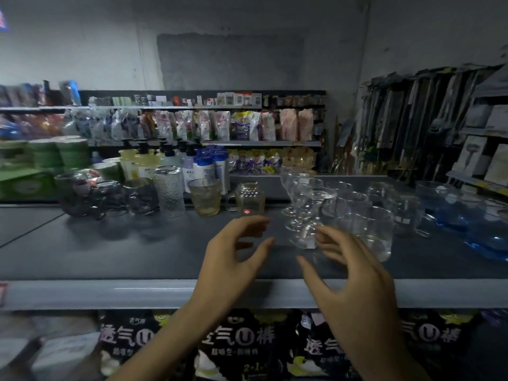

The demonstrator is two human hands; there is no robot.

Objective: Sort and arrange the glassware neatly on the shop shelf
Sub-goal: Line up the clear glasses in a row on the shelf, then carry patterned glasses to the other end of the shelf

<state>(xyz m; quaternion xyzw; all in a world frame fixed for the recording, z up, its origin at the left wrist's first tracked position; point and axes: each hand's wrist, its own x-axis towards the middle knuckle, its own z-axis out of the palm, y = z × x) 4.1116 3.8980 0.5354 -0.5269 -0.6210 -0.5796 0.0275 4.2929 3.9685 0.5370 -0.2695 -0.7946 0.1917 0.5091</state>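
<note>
**Both hands empty at the glass row**

Left hand [236, 254] and right hand [354, 276] hover over the shelf [137, 251], fingers loosely curved, gripping nothing. Behind them: dark glasses [79, 196] left, amber tumbler [204, 196] centre, stemmed glasses [302, 204] by the right fingertips, blue bowls [467, 215] far right

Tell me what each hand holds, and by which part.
Nothing: the left hand and right hand hover empty over the shelf, near the stemmed glass.
</note>
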